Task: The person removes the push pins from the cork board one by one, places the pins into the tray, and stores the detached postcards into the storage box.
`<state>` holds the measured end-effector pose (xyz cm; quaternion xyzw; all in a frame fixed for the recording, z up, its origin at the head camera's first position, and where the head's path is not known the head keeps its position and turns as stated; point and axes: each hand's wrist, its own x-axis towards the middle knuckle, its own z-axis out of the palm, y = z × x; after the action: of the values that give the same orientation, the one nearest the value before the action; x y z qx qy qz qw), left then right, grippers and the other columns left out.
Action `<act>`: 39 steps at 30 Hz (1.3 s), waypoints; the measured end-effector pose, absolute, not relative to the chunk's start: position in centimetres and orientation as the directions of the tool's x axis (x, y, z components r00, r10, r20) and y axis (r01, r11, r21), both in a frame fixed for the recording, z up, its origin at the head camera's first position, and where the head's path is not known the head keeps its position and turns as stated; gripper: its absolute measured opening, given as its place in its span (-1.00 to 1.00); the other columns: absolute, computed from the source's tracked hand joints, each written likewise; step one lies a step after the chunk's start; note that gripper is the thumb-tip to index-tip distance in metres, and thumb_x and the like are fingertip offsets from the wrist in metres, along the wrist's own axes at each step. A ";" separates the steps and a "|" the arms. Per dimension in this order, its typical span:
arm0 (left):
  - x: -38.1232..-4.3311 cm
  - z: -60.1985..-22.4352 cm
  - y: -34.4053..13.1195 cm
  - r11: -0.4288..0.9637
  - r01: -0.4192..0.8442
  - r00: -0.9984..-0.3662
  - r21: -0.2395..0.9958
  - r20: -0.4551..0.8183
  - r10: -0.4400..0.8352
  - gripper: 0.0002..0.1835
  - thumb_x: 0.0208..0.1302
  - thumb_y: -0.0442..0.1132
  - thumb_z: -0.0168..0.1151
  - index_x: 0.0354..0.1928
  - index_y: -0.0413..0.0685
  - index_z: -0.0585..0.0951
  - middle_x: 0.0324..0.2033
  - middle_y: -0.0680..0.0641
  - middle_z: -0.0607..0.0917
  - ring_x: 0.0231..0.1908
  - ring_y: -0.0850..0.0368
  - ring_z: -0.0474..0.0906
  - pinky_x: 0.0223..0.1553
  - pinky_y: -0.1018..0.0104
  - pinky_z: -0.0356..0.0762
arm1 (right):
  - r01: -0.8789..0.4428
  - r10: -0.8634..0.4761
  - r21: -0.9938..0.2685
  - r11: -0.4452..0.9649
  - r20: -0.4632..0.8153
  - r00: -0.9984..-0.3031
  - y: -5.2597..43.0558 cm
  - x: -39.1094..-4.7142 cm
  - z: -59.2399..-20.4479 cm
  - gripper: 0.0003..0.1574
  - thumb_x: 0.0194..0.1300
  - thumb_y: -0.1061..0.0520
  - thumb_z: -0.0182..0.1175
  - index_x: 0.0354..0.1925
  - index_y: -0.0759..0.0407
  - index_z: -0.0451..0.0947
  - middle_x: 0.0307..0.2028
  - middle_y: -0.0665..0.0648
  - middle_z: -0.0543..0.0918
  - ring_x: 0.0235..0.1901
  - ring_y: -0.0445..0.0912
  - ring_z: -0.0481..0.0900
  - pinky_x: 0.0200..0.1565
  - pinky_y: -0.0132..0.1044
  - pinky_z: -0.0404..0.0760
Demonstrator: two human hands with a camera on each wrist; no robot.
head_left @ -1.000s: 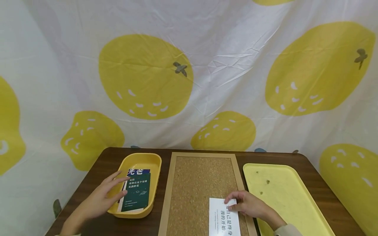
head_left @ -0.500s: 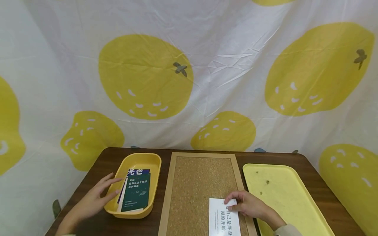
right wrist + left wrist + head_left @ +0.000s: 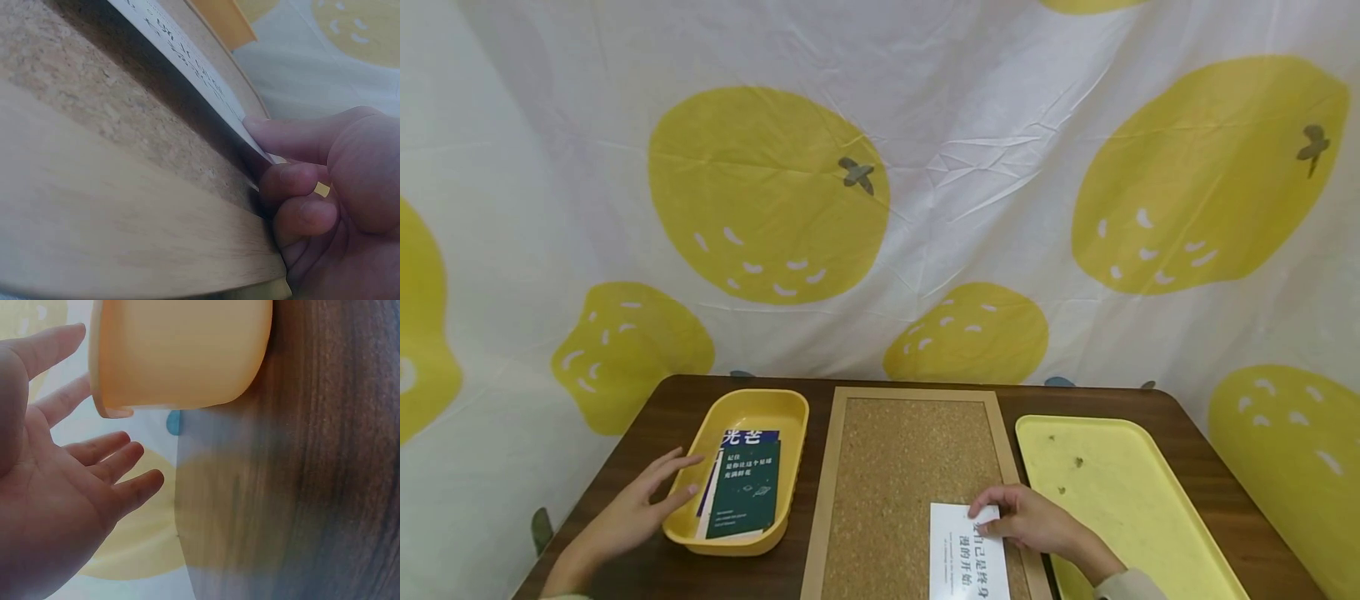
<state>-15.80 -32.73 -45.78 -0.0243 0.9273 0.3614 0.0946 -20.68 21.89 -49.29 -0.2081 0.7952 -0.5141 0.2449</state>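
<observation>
My right hand (image 3: 1026,521) pinches the upper right corner of a white printed card (image 3: 962,554) between thumb and fingers. The card lies over the lower right of a wood-framed cork board (image 3: 910,467); in the right wrist view its near edge (image 3: 206,94) is raised above the cork. My left hand (image 3: 632,508) is spread beside the left wall of a yellow basin (image 3: 752,546), fingers extended at its rim and holding nothing. Inside the basin a dark green card (image 3: 748,487) lies on top of a purple card (image 3: 767,436) and other cards.
A pale yellow tray (image 3: 1120,492) with several small brass-coloured bits (image 3: 1078,462) on it stands right of the cork board. All rest on a dark wood table (image 3: 647,433). A white curtain (image 3: 962,183) with lemon prints hangs behind.
My left hand has drawn back left from over the cards to the basin's rim, its fingers off the green card. The right hand and white card have stayed in place.
</observation>
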 end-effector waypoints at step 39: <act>-15.8 -47.9 -33.5 0.652 -0.200 -0.951 0.731 -0.306 0.051 -0.22 0.33 0.18 0.21 0.49 0.06 0.24 0.39 -0.36 0.28 0.12 -0.17 0.40 0.16 -0.41 0.33 | -0.095 -0.592 -0.925 0.368 -0.154 -0.791 21.9 -20.5 -49.2 -0.79 0.26 0.25 0.30 -0.12 0.28 0.61 -0.37 0.09 0.55 -0.71 -0.27 0.24 -0.67 -0.47 0.24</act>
<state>-15.78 -33.47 -47.86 -0.0416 0.8961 0.4150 0.1516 -20.46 21.86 -49.15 -0.2171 0.7916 -0.5185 0.2395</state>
